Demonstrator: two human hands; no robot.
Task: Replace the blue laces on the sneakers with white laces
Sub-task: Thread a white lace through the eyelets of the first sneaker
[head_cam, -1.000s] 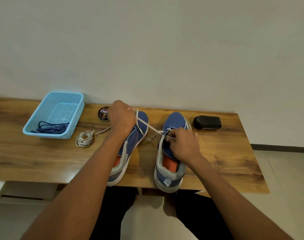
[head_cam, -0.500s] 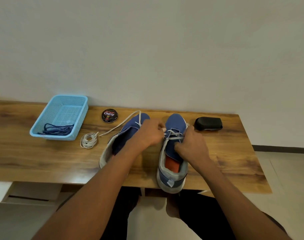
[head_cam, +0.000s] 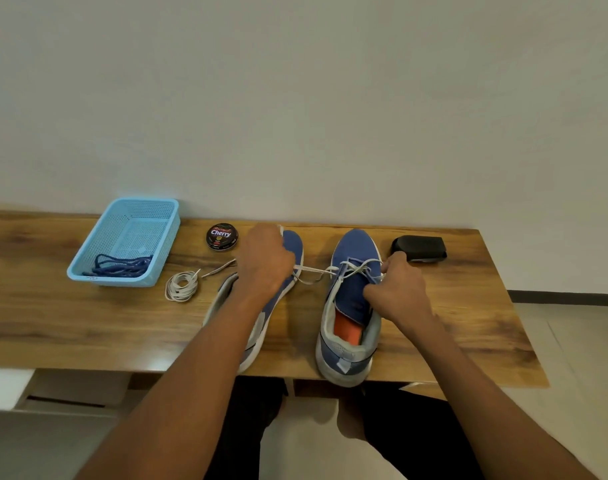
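Surface: wooden table (head_cam: 468, 306) against a plain wall. Item: white lace (head_cam: 356, 268), partly threaded through the right sneaker (head_cam: 354, 299) at table centre. Judged light, limp, slippery; best pinched near the stiff tip. Left hand (head_cam: 264, 263) is curled around one lace end, drawing it leftward over the left sneaker (head_cam: 292, 244). Right hand (head_cam: 397, 289) pinches at the right eyelets, directly on the shoe.
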